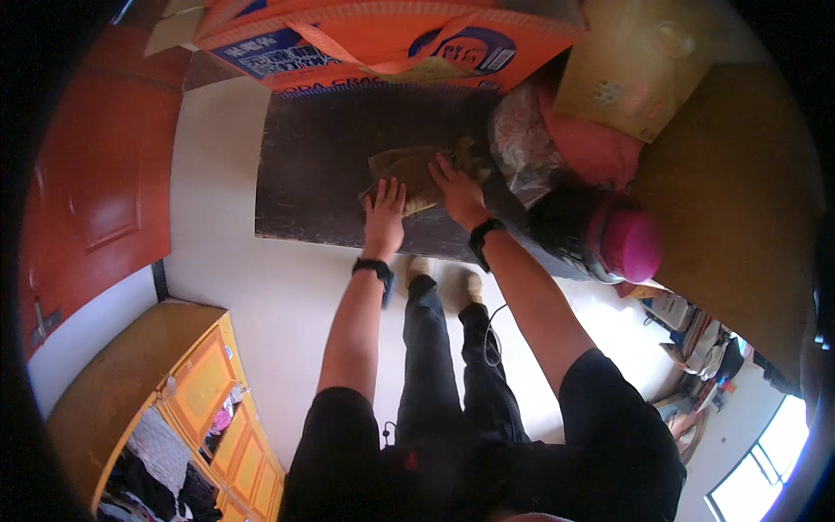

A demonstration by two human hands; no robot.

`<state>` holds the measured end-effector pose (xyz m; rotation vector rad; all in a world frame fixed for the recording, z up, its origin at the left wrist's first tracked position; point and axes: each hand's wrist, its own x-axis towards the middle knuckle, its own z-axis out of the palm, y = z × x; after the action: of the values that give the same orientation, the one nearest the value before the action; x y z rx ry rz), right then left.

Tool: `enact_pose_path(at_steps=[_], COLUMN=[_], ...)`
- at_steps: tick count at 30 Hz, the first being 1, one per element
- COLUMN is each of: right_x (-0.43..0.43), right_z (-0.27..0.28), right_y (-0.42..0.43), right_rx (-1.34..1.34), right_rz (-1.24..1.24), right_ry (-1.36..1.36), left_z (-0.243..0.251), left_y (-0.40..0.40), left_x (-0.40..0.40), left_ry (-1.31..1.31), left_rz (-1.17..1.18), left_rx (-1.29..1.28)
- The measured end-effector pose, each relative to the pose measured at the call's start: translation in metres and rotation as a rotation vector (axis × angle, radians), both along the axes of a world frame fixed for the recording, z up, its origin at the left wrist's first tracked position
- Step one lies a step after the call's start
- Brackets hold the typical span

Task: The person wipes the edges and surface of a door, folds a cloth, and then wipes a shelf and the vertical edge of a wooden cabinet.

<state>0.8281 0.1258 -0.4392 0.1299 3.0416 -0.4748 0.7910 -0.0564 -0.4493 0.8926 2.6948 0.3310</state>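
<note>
A brown folded cloth (412,171) lies on a dark, scuffed tabletop (313,176) before me. My left hand (385,222) rests palm down on the cloth's near left part, fingers stretched forward. Over its right part lies my right hand (463,199), also palm down with the fingers spread. Neither hand visibly grasps the cloth. Its right end is bunched up beyond my right fingertips, and parts of it are hidden beneath both hands.
An orange carrier bag (391,49) stands at the table's back. To the right are a clear plastic bag (525,140), a red bag (590,143), a pink-lidded dark container (629,245) and a cardboard box (633,72). An open wooden cabinet (196,385) holds clothes at lower left.
</note>
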Motion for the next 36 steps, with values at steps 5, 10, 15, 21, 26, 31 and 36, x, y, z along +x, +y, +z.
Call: enact_pose_path(at_steps=[5,10,15,21,26,31,36], right_x=[0.049,0.107,0.193,0.229,0.267,0.314,0.351], right_z=[-0.012,0.016,0.019,0.075,0.097,0.097,0.124], right_y=[-0.050,-0.070,-0.041,-0.017,0.010,-0.007,-0.016], right_rx=[-0.024,-0.246,-0.511,-0.386,-0.415,-0.722,-0.484], right_rz=[-0.008,-0.085,-0.050,-0.080,-0.282,-0.546,-0.794], right_ry=[-0.026,-0.424,-0.308,-0.538,-0.298,0.002,-0.175], left_z=[-0.009,0.004,0.005,0.093,0.224,0.326,0.327], left_y=[-0.025,-0.042,-0.048,-0.007,0.040,0.048,0.062], left_x=[0.064,0.110,0.120,0.106,0.127,0.131,0.125], left_ry=[-0.064,-0.112,-0.360,-0.713,-0.571,-0.597,-0.314], left_rz=[0.126,0.079,-0.017,0.036,-0.371,-0.455,-0.781], left_rx=[0.267,0.271,0.318,0.509,0.409,0.357,0.254])
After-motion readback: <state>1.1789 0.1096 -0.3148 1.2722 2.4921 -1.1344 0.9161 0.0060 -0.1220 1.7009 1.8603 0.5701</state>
